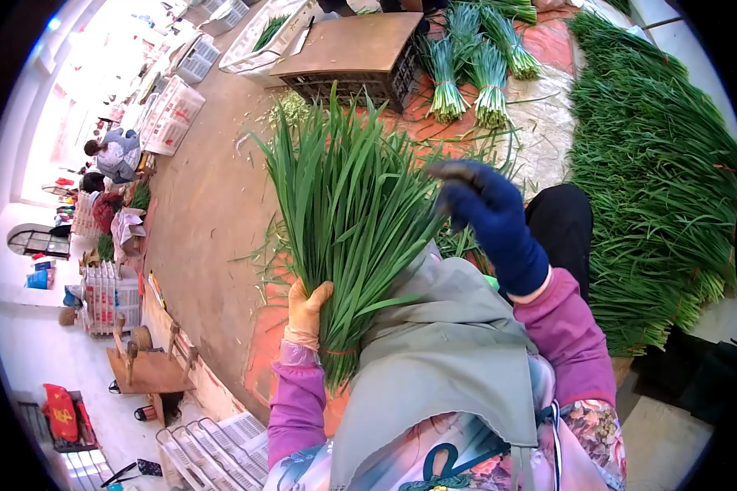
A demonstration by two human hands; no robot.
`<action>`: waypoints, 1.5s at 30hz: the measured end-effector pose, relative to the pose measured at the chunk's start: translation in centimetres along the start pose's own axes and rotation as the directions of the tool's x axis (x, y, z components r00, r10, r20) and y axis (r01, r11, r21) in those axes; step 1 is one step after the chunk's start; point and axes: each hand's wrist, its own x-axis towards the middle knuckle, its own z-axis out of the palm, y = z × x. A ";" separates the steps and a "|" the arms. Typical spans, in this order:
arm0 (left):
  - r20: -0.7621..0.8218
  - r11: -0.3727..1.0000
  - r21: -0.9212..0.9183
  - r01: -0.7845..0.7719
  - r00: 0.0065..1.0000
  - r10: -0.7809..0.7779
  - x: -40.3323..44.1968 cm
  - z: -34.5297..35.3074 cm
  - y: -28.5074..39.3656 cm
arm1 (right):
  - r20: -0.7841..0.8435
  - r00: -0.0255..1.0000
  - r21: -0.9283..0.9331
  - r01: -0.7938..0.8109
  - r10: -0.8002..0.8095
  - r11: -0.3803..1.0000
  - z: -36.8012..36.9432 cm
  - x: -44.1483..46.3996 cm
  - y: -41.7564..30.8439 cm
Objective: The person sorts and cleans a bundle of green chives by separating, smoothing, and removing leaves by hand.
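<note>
My left hand [306, 309], in a yellow-orange glove, is closed around a large bunch of garlic chives [344, 196]. The long flat leaves fan out away from me, and a red band [340, 353] circles the bunch near my apron. To the right of the leaves, my right hand [485, 209] is raised in a dark blue glove. Its fingers are bent but apart, with nothing visible between them. A grey-green apron [450, 344] covers my lap under the bunch's lower right side.
A long heap of chives [655, 188] lies on my right. Tied bundles [490, 86] rest on orange sheeting ahead, beside a wooden board [352, 42] on a dark crate. A white basket [262, 41] stands beyond. People [116, 155] sit among crates at far left, near a small wooden chair [149, 368].
</note>
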 end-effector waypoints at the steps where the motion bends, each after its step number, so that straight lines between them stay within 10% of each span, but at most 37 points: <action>1: 0.004 0.999 0.032 -0.014 1.000 0.014 0.0 0.1 0.1 | -0.111 0.992 0.052 0.067 -0.061 0.996 0.1 0.6 -0.1; 5: 0.008 0.996 0.087 -0.014 1.000 0.013 0.1 0.0 0.2 | -0.126 0.987 -0.063 0.094 -0.101 0.994 -1.2 1.6 0.8; 7: 0.007 0.995 0.096 -0.009 1.000 0.008 0.1 0.1 0.2 | 0.154 0.866 -0.529 0.479 -0.477 0.700 -1.4 1.6 1.7; 10: 0.025 0.994 0.112 -0.011 1.000 0.008 0.2 -0.1 -0.1 | 0.123 0.985 -0.708 0.170 -0.118 0.686 -0.5 0.3 1.2; 12: 0.003 0.980 0.176 -0.091 0.996 0.092 0.3 0.4 0.0 | 0.087 0.970 -0.647 0.228 -0.226 0.727 0.0 1.0 2.7; 18: 0.103 0.980 0.169 -0.108 0.991 0.091 0.4 0.4 -0.2 | 0.441 0.890 -0.886 0.452 -0.113 0.102 0.7 3.6 4.8; 20: 0.130 0.979 0.175 -0.107 0.988 0.084 0.6 0.1 -0.3 | 0.462 0.862 -0.858 0.494 -0.210 0.142 -0.1 4.4 5.7; 21: 0.123 0.972 0.200 -0.122 0.988 0.099 0.6 0.2 0.0 | 0.374 0.880 -0.594 0.470 -0.294 0.653 -1.4 5.1 6.4; 23: 0.107 0.978 0.176 -0.110 0.990 0.092 0.5 0.2 -0.2 | 0.061 0.991 -0.031 0.121 -0.119 0.992 -4.6 5.0 5.9; 25: 0.089 0.988 0.135 -0.079 0.994 0.067 0.5 0.0 -0.4 | -0.113 0.988 0.083 -0.100 0.109 0.991 -5.9 4.3 3.2; 27: 0.081 0.993 0.092 -0.069 0.995 0.061 0.6 0.1 -0.3 | -0.120 0.987 -0.347 -0.144 0.108 0.927 -5.5 2.8 1.9; 30: 0.103 0.984 0.162 -0.078 0.993 0.062 0.7 0.0 -0.3 | 0.292 0.950 -0.795 0.305 -0.111 0.525 -2.4 -1.1 0.7; 34: 0.103 0.990 0.119 -0.076 0.993 0.064 0.6 0.5 0.2 | 0.485 0.867 -0.867 0.458 0.118 0.195 -0.2 -2.5 4.2; 36: 0.101 0.990 0.120 -0.076 0.993 0.064 0.6 0.4 0.2 | 0.300 0.944 -0.474 0.271 -0.136 0.837 -1.0 -1.5 5.3; 37: 0.103 0.989 0.114 -0.092 0.991 0.081 0.6 0.1 -0.3 | 0.160 0.983 -0.333 -0.036 0.094 0.942 -1.5 -0.5 3.8; 38: 0.105 0.988 0.106 -0.109 0.990 0.098 0.5 -0.2 -0.7 | 0.051 0.997 -0.461 0.070 -0.053 0.885 -1.2 0.2 2.6; 41: 0.128 0.968 0.198 -0.153 0.983 0.130 0.8 -1.0 -1.0 | 0.646 0.653 -0.418 0.736 -0.395 0.532 0.8 0.8 0.9; 45: 0.074 0.986 0.107 -0.128 0.990 0.120 0.8 -0.8 -1.4 | 0.755 0.476 -0.465 0.874 -0.452 0.142 5.6 -0.9 3.2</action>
